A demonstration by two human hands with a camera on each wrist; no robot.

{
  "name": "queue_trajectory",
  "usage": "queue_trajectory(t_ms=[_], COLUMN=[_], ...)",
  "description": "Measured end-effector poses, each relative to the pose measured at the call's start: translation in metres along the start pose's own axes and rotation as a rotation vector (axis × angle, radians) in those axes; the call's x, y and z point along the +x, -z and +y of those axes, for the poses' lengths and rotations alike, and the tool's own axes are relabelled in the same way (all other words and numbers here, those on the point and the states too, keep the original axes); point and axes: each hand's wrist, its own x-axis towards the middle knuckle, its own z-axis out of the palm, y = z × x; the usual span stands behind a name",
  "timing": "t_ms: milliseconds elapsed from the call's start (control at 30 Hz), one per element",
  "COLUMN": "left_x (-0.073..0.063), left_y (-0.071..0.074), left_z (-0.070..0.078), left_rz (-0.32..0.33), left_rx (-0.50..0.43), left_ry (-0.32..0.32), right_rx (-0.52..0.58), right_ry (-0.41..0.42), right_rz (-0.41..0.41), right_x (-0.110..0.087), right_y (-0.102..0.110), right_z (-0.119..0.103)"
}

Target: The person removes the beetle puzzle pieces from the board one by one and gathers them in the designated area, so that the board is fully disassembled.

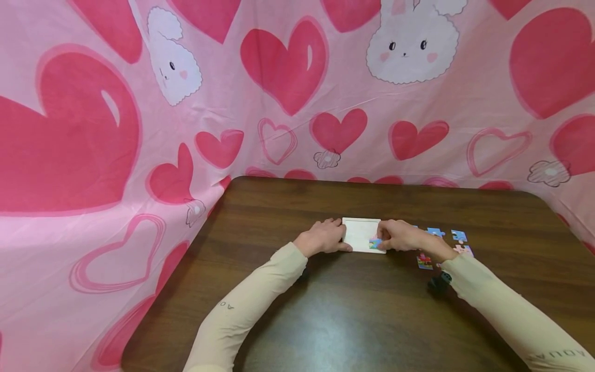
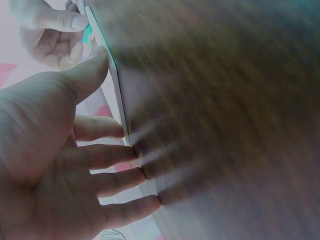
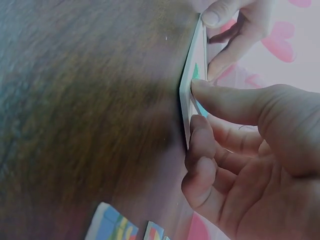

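Note:
A white rectangular puzzle tray lies flat on the table between the two hands. Along its left side rests my left hand, thumb at the near corner; in the left wrist view its fairly straight fingers reach down to the tray edge and tabletop. At the tray's near right corner, my right hand pinches a colourful puzzle piece. The right wrist view shows the thumb over the green-and-blue piece, close against the tray rim; the hand hides much of the piece.
Several loose puzzle pieces lie right of the tray, among them a blue one, another at the far right and a red-and-green one, partly behind the right forearm. The dark wooden table backs onto a pink heart-patterned cloth.

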Motion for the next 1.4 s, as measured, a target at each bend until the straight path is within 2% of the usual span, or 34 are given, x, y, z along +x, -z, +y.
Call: queue_trajectory(t_ms=[267, 700, 833, 1400], left_x=[0.000, -0.001, 0.000, 0.000], left_y=[0.000, 0.001, 0.000, 0.001], left_z=[0.001, 0.001, 0.000, 0.000], left_rz=[-0.005, 0.004, 0.004, 0.003], left_rx=[0.002, -0.004, -0.011, -0.022], left_ry=[-0.006, -0.009, -0.013, -0.012], right_rx=[0.017, 0.064, 0.066, 0.132], right_ry=[0.017, 0.021, 0.047, 0.053], right_rz=[0.056, 0.012, 0.002, 0.002], right_x=[-0.006, -0.026, -0.036, -0.085], right_y=[0.006, 0.020, 0.026, 0.048], right_z=[0.004, 0.016, 0.021, 0.052])
